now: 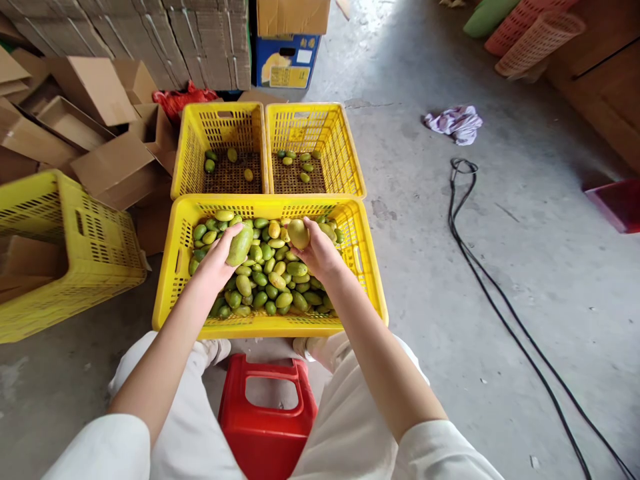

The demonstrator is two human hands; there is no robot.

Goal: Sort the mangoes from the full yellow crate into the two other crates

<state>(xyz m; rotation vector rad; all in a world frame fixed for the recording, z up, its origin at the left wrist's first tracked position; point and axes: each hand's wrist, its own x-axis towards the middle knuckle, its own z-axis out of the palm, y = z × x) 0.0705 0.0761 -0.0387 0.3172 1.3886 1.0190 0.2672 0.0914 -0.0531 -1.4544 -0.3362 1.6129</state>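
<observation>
A yellow plastic crate (270,327) stands before me, its floor heaped with small oval mangoes (273,280), mostly green and some yellowish. My left hand (220,253) is closed around a large green mango (241,245) above the left part of the heap. To its right, my right hand (320,250) grips a rounder yellow-green mango (299,234), thumb on top. Both fruits are raised over the pile and apart from each other. My palms and some fingers are hidden behind the fruit and the backs of the hands.
Two yellow crates, left (220,113) and right (350,153), adjoin the far side, each with several mangoes. Another yellow crate (100,247) and cardboard boxes (115,160) lie left. A red stool (267,427) sits between my legs. A black cable (480,267) and a cloth (456,124) lie right.
</observation>
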